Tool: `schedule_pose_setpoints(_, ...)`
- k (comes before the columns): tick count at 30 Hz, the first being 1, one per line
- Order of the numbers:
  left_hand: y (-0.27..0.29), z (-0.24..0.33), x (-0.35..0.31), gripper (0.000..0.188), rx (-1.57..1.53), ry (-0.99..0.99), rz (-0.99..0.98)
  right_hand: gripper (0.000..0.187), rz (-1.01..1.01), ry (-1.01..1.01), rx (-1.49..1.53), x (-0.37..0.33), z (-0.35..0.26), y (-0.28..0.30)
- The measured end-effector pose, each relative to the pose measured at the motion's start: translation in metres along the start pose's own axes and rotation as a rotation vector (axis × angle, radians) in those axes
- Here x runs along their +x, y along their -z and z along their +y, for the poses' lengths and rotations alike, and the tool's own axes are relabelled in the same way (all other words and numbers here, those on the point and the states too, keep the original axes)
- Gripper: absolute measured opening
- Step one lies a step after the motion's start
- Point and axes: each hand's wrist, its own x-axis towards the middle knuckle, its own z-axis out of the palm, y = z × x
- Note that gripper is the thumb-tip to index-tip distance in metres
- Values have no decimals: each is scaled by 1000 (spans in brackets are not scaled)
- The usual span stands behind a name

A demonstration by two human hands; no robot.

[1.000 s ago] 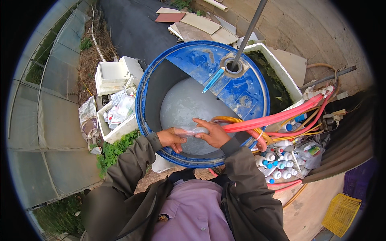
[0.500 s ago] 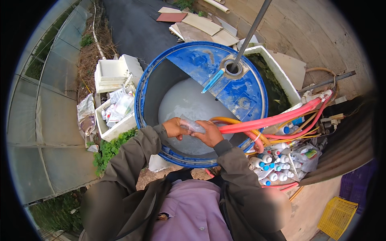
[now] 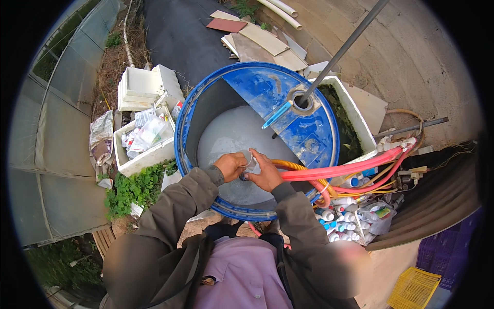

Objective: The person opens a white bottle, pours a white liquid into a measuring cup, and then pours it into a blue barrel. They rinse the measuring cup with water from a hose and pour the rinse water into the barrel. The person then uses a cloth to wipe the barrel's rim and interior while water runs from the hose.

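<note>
Over the open half of a blue barrel (image 3: 181,131) I hold a small translucent plastic packet (image 3: 251,162) between both hands; its exact kind is unclear. My left hand (image 3: 229,167) is closed at its left side with the fingertips together. My right hand (image 3: 267,174) grips it from the right, thumb and fingers curved around it. Below them, cloudy grey liquid (image 3: 218,135) fills the lower part of the barrel. A blue-handled tool (image 3: 277,115) lies on the remaining half of the lid (image 3: 303,133). Through the lid's round opening stands a grey pole (image 3: 342,50).
Pink hoses (image 3: 345,169) and a ribbed orange hose (image 3: 294,165) run over the barrel's right rim. White bottles (image 3: 337,222) crowd the right side. Foam boxes (image 3: 146,165) with plastic waste stand left; a foam tank (image 3: 355,108) of dark water stands behind right. A yellow crate (image 3: 414,288) lies lower right.
The packet has turned from lying sideways to a steeper tilt between my hands. My right hand's fingers have shifted upward around it, and the left hand has moved slightly right. The view has shifted a little.
</note>
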Motion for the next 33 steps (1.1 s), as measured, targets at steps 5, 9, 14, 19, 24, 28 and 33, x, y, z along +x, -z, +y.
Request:
schedule_pose_setpoints(5,0,-4,1,4,237,-125,201,57,-169,-227,-660,10,11,2)
schedule_pose_setpoints(9,9,-22,5,12,226,77,253,43,-565,-347,-906,15,31,-16)
schedule_pose_setpoints(14,20,-54,7,16,237,565,388,32,-641,-271,-1032,15,10,-14)
schedule_pose_setpoints(19,18,-67,13,19,239,818,396,37,-400,-108,-852,20,-73,58)
schedule_pose_setpoints(24,14,-71,17,23,172,886,426,41,-218,-3,-869,22,-185,129)
schedule_pose_setpoints(28,9,-79,20,24,221,792,450,42,-148,35,-838,14,-255,179)
schedule_pose_setpoints(33,1,-88,25,21,259,733,435,42,-55,17,-664,-6,-294,224)
